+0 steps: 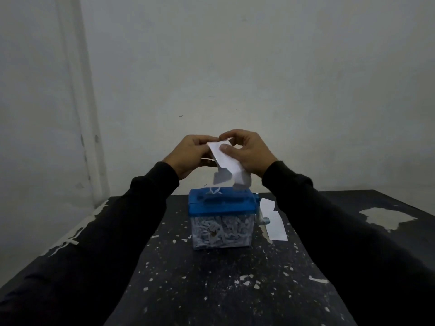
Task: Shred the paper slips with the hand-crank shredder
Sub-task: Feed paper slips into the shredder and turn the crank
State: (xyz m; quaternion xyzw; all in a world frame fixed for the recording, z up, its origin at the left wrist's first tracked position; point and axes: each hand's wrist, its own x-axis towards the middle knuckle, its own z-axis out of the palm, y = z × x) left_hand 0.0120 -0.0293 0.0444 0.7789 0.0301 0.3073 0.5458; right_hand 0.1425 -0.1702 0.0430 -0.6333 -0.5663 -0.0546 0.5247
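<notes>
A small hand-crank shredder (pixel 222 218) with a blue lid and a clear bin packed with white shreds stands mid-table. Its crank handle (pixel 263 218) hangs on the right side. Above it, my left hand (pixel 191 155) and my right hand (pixel 249 151) are raised together and both pinch white paper slips (pixel 224 160). The slips hang down crumpled towards the lid without reaching the slot. A scrap of paper sticks out of the slot (pixel 213 191).
More white slips (pixel 274 221) lie flat on the table right of the shredder. The black table (pixel 211 290) has chipped paint with white flecks and a large bare patch (pixel 386 217) at the right. Grey walls stand close behind and to the left.
</notes>
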